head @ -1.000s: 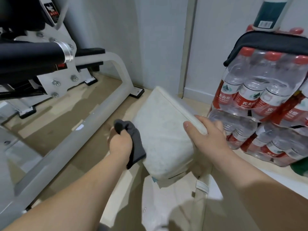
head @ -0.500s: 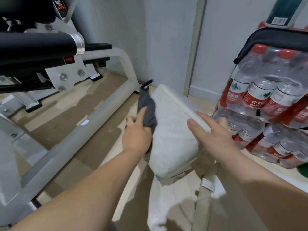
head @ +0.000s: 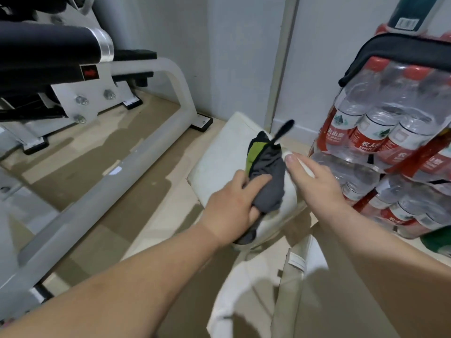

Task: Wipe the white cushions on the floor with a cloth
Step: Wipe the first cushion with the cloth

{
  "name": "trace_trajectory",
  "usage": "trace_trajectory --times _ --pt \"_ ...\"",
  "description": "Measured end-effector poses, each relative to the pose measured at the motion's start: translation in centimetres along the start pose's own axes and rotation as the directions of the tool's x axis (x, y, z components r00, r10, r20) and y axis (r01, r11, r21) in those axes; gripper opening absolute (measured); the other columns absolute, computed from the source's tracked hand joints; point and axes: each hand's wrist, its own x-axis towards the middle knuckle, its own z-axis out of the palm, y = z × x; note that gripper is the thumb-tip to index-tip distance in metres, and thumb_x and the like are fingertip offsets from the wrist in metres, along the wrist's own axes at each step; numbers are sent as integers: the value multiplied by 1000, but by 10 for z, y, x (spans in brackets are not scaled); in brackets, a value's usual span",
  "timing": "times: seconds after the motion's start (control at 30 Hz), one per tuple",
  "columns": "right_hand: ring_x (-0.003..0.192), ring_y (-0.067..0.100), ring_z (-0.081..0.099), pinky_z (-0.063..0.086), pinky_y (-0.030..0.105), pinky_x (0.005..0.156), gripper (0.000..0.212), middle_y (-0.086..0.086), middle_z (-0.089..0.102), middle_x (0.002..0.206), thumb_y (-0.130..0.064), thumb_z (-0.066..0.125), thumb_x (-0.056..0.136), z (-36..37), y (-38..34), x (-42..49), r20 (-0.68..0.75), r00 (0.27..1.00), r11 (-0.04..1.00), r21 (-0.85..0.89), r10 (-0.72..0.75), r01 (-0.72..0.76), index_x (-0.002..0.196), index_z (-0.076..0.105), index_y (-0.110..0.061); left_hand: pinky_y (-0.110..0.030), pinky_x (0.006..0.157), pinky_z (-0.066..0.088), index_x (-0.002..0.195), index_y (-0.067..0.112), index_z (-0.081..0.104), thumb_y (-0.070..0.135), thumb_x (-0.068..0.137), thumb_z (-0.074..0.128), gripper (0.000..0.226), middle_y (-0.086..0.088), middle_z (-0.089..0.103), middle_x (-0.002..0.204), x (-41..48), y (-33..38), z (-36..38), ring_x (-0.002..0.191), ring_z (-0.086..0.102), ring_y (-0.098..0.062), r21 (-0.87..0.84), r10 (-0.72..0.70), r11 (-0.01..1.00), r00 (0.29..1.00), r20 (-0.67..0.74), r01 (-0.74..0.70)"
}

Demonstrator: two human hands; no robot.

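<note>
A white cushion (head: 219, 157) is propped up on the floor in front of me, tilted with its far edge toward the wall. My left hand (head: 231, 206) is shut on a dark grey cloth (head: 268, 176) with a green patch and a black loop, pressing it on the cushion's face. My right hand (head: 314, 181) grips the cushion's right edge, fingers behind it and thumb on top. A second white cushion (head: 246, 284) lies flat on the floor below, partly under my arms.
A white exercise-machine frame (head: 136, 154) with a black padded bar (head: 46, 47) fills the left. Shrink-wrapped packs of water bottles (head: 390, 132) are stacked close on the right. The grey wall (head: 231, 57) stands just behind the cushion. A beige upright panel (head: 290, 296) is beside my right arm.
My left hand has swept the cloth from the cushion's left edge, up and then across to the right onto its face. My right hand has kept its hold on the right edge.
</note>
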Motion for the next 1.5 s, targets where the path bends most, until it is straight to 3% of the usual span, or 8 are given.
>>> trace_trajectory --times 0.23,0.37,0.63,0.9,1.0,1.13,1.33,1.5 --pt "151 23 35 27 49 127 65 0 45 149 -88 60 77 4 3 2 3 1000 1000 2 22 -22 134 64 -56 -43 74 52 145 32 32 27 100 48 48 -5 49 123 -23 -74 2 81 60 -35 -87 -696 717 718 -34 691" --pt "152 21 33 26 44 127 60 -1 40 150 -82 61 84 6 1 -2 8 999 999 30 36 -36 136 63 -54 -38 83 48 138 20 43 19 100 44 39 -12 61 124 6 -60 -12 103 61 -34 -479 -810 559 568 -143 677" --pt "150 19 35 27 42 125 51 -5 44 143 -72 62 91 3 -1 -2 -30 999 999 9 33 -33 137 63 -51 -41 71 53 146 41 42 29 92 57 57 -3 43 113 13 -25 -13 88 50 -27 45 -202 977 973 -111 208" --pt "149 22 36 28 41 123 52 -3 44 142 -72 59 93 3 -3 0 -23 1000 1000 -11 10 -11 139 63 -48 -44 79 53 132 27 51 32 102 43 31 -16 65 119 -38 -128 -27 96 65 -37 -270 -943 320 333 1 908" --pt "146 18 39 29 35 119 48 -4 45 141 -71 61 92 6 -1 -2 -52 999 1000 10 6 -6 134 65 -49 -36 81 50 118 31 56 27 100 47 20 -4 66 114 8 -91 -57 98 66 -27 -545 -812 571 521 -263 614" --pt "150 18 34 27 32 112 47 -4 44 147 -74 52 95 9 0 -4 -57 998 1000 -2 8 -8 132 66 -49 -38 99 43 150 42 37 20 92 46 64 -5 43 134 53 -27 -39 116 47 -28 -179 -462 886 855 -235 429" --pt "154 18 26 20 39 122 47 -5 41 146 -70 46 100 9 2 -4 -63 998 999 -13 29 -30 137 64 -46 -37 93 36 151 46 28 21 96 42 62 -2 32 126 33 1 -3 114 36 -29 -237 -494 856 862 -113 459" --pt "137 33 47 33 41 119 40 12 51 124 -64 48 90 10 5 4 -88 996 999 -41 17 -21 115 72 -44 -31 85 48 128 40 42 24 78 61 56 -1 31 111 -22 42 2 94 49 -26 -338 -78 932 984 161 130"
